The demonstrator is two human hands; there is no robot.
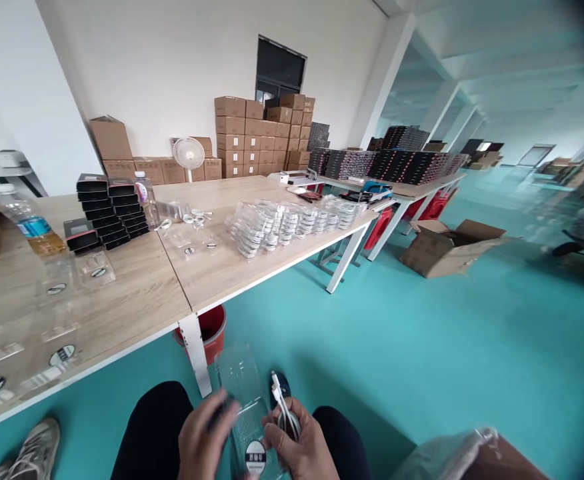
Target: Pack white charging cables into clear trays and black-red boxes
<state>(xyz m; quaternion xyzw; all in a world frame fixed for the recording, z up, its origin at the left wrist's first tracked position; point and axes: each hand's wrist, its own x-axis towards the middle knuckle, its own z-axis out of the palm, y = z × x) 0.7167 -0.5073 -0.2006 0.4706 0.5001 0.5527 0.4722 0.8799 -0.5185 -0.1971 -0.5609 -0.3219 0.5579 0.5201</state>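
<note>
My right hand (pixel 305 443) is closed round a coiled white charging cable (pixel 281 400), its plug end sticking up above the fingers. A clear plastic blister pack (pixel 242 380) with a round black-and-white label lies over my lap, between the two hands. The right thumb is at its right edge. My left hand (pixel 202 437), smeared by motion, is at the pack's left side. Its bent fingers have a small black object (pixel 221 413) between them, too blurred to name.
On the wooden table (pixel 197 280) are stacked clear packs (pixel 282 223), black boxes (pixel 107 210), loose white cables (pixel 197 217) and a drink bottle (pixel 35 223). A red bucket (pixel 215 337) stands under it. An open carton (pixel 447 247) is on the floor. A plastic-lined box (pixel 472 460) is at lower right.
</note>
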